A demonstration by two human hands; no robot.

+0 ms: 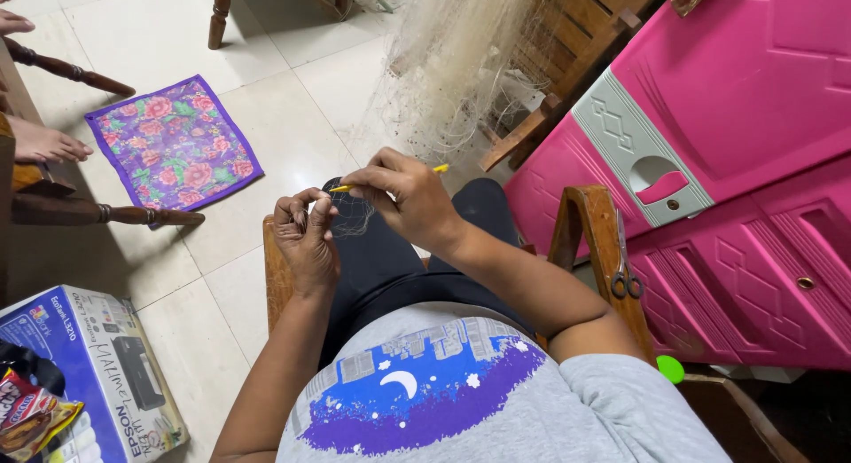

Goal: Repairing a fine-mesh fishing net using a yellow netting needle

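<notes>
Netting (pixel 355 213) of fine pale thread hangs between the two hands, and it looks light, limp and easy to snag, so it likely handles best pinched at a knot or along a strand rather than grabbed in a bunch. The left hand (pixel 306 237) is closed, fingertips pinching a small gather of the mesh just above the lap. The right hand (pixel 403 192) is closed too, gripping a thin yellow needle (pixel 390 179) crosswise, its tip pointing toward the left hand and its other end poking out past the knuckles; the tool looks stiff, slim and smooth, best held near the middle as it is now. Beyond the hands the netting rises into a loose heap (pixel 461 55) draped over a wooden chair (pixel 576 46). The person sits in a wooden armchair, and a pair of scissors (pixel 624 268) rests on the armrest (pixel 603 250) just right of the right hand. The floor (pixel 292 99) is pale tile, with a purple flowered cloth (pixel 173 144) lying flat well left of the hands, a printer box (pixel 97 365) nearer on the left, and a pink plastic cabinet (pixel 727 144) close on the right.
</notes>
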